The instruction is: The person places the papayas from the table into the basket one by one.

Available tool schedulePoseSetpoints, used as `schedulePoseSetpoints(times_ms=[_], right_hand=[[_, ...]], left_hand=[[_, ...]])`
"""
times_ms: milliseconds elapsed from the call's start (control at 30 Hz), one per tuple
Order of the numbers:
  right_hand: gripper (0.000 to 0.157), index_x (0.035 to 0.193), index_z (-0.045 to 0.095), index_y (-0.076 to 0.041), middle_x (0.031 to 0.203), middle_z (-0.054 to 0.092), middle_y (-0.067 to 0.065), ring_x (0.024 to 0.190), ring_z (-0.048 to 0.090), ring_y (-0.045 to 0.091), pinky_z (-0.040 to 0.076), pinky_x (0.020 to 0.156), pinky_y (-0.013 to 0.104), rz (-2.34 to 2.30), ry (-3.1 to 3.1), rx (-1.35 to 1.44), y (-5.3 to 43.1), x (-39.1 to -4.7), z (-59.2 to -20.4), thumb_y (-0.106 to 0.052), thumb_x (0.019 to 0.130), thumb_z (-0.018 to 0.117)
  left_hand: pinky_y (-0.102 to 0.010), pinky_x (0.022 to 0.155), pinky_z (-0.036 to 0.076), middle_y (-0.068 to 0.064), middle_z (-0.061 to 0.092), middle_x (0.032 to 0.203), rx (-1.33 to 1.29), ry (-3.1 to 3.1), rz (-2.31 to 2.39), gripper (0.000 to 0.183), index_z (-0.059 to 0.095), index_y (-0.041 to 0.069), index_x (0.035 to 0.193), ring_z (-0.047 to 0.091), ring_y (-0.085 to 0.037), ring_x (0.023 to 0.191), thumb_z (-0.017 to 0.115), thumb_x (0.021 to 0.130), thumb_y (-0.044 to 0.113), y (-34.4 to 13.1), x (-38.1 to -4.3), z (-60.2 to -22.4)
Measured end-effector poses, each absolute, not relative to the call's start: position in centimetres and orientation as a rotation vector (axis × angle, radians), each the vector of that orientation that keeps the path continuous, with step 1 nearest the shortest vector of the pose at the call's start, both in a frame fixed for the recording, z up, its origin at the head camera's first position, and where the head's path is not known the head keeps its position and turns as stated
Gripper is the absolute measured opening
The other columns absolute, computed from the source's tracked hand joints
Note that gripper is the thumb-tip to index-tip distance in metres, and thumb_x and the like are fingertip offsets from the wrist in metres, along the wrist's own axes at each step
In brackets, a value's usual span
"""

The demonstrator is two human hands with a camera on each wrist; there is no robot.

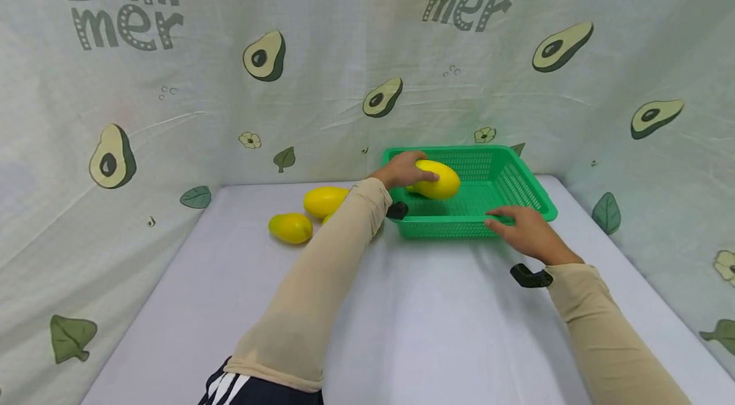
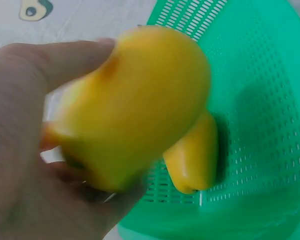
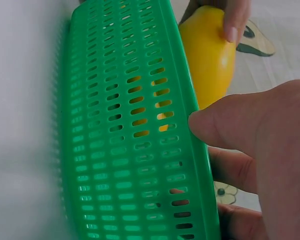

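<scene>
Grey-white cloth (image 1: 321, 3) stands behind a tabletop (image 1: 436, 322) and along its sides. In the head view the word "Summer" is printed on it twice, each time broken into "Sum" over "mer": once at upper left, once right of centre, where the top edge crops the letters slightly. Five printed avocados (image 1: 264, 56) and three printed flowers (image 1: 249, 139) also show.

One green basket (image 1: 519, 185) with slotted walls sits at the far side of the tabletop, right of centre, its long side running left to right. A person's left hand (image 1: 402, 169) holds a yellow fruit (image 1: 442, 180) over the left part of the basket, thumb and fingers wrapped around it. Seen from the head, its long axis lies nearly level, the broad rounded end pointing right and a little down. A second fruit (image 2: 195, 160) lies in the basket beneath it, its visible tip toward the bottom of the left wrist view.

The right hand (image 1: 531, 233) grips the basket's near rim toward the right end, thumb outside, fingers inside.

Left of the basket, two more fruits show plainly on the tabletop: a front fruit (image 1: 289, 228) and a back fruit (image 1: 325, 200), both lying lengthwise roughly left to right. A yellow sliver (image 1: 327, 219) appears beside the left sleeve (image 1: 321, 290), which hides the rest, so the full count cannot be told.
</scene>
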State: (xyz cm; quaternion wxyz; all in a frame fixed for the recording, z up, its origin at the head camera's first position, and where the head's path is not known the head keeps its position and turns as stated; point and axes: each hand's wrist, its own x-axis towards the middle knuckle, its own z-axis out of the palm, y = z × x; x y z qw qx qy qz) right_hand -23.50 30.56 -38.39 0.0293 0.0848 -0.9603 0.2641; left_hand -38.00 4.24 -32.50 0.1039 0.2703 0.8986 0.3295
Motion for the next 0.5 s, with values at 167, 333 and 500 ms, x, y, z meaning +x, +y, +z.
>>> schedulePoseSetpoints(times_ms=[167, 333, 500], right_hand=[[0.053, 0.134, 0.061, 0.003, 0.137, 0.054, 0.03, 0.131, 0.041, 0.052, 0.038, 0.1, 0.067, 0.818, -2.967, 0.291, 30.2, -23.8, -38.7, -0.04, 0.103, 0.054], [0.054, 0.135, 0.06, 0.002, 0.137, 0.053, 0.032, 0.131, 0.041, 0.052, 0.038, 0.1, 0.068, 0.817, -2.974, 0.29, 30.3, -23.9, -38.7, -0.041, 0.104, 0.053], [0.055, 0.136, 0.058, 0.003, 0.138, 0.051, 0.034, 0.129, 0.04, 0.055, 0.038, 0.097, 0.07, 0.799, -2.985, 0.288, 30.6, -24.0, -38.5, -0.042, 0.104, 0.052]], left_hand=[[-0.038, 0.099, 0.048, -0.016, 0.049, 0.146, 0.738, 2.633, 1.121, 0.06, 0.046, 0.007, 0.147, 0.052, -0.029, 0.127, 0.063, 0.099, 0.039, 3.0, -38.1, -31.9], [-0.037, 0.099, 0.047, -0.013, 0.055, 0.141, 0.742, 2.659, 1.093, 0.051, 0.053, 0.007, 0.141, 0.054, -0.026, 0.125, 0.059, 0.101, 0.038, 1.5, -38.2, -31.2], [-0.037, 0.097, 0.049, -0.01, 0.057, 0.138, 0.731, 2.674, 1.088, 0.046, 0.057, 0.01, 0.137, 0.055, -0.025, 0.123, 0.059, 0.101, 0.039, 0.1, -38.3, -30.9]])
